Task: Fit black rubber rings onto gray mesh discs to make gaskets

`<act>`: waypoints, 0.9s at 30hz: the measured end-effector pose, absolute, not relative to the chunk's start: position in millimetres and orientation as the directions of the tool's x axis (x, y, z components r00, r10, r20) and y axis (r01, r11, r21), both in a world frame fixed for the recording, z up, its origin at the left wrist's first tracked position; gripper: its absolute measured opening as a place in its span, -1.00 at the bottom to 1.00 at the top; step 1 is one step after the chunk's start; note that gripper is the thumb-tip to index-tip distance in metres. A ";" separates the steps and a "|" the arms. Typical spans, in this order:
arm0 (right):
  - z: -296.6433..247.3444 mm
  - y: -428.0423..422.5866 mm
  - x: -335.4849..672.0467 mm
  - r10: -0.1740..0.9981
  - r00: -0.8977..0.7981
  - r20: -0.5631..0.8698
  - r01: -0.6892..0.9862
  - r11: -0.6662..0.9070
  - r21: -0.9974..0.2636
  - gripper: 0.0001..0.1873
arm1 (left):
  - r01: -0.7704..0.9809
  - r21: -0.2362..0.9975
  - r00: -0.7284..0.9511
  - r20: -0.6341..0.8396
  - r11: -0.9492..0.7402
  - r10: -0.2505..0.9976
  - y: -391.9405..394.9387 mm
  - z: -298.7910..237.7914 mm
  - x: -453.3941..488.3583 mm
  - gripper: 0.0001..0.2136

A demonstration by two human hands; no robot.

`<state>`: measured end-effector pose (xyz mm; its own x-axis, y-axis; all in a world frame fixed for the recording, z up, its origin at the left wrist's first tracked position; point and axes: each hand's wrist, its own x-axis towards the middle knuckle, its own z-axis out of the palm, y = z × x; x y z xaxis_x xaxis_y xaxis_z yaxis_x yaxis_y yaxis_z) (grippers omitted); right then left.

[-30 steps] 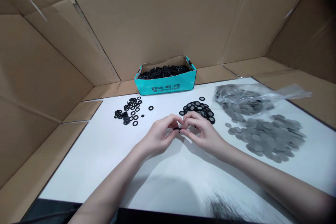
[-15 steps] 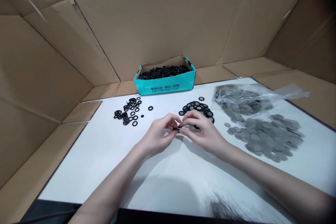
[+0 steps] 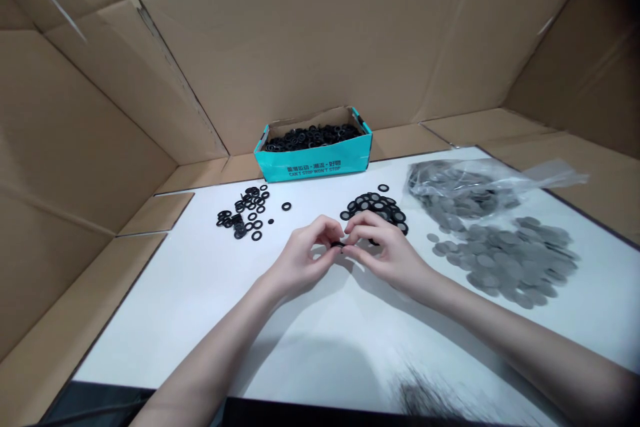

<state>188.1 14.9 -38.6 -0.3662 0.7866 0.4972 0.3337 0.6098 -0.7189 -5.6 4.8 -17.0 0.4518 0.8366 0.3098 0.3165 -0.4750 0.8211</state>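
Between the fingertips of both hands is a small black ring (image 3: 339, 245), partly covered by the fingers. My left hand (image 3: 311, 250) pinches its left side. My right hand (image 3: 377, 243) pinches the right side, thumb and fingers close together. Whether a grey disc sits in this ring I cannot tell. Just behind my right hand lies a pile of black rings with grey discs inside them (image 3: 373, 203). Loose black rings (image 3: 253, 216) are scattered to the left of my left hand. Right of my right forearm spreads a heap of flat grey mesh-like discs (image 3: 515, 260).
A turquoise box (image 3: 315, 163) full of black rings stands at the back of the white table (image 3: 200, 307). A clear plastic bag (image 3: 465, 190) of grey discs lies at the back right. Cardboard walls (image 3: 310, 33) enclose the table on the left, back and right.
The black ring between my fingertips has tilted slightly and shows a little more. My right fingers have shifted slightly; both hands otherwise stay in place.
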 end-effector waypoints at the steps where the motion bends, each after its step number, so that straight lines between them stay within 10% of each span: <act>1: -37.0 14.3 188.0 0.787 -0.372 0.492 0.322 0.607 -0.726 -0.85 | 0.316 0.818 0.461 0.310 -0.480 0.831 4.4 -15.7 -5.8 -0.88; 19: -36.6 12.8 187.9 0.728 -0.410 0.549 0.375 0.684 -0.626 -0.87 | 0.454 0.719 0.535 0.252 -0.526 0.806 2.5 -6.8 -5.3 -0.82; 27: -40.3 14.6 187.7 0.796 -0.313 0.519 0.351 0.604 -0.715 -0.89 | 0.301 0.854 0.422 0.279 -0.424 0.863 4.3 -18.9 -4.4 -0.88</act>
<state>187.7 14.6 -40.3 -0.3131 0.7956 0.5186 0.3506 0.6043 -0.7155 -4.4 4.3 -18.9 0.4217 0.8627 0.2791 0.3010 -0.4235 0.8544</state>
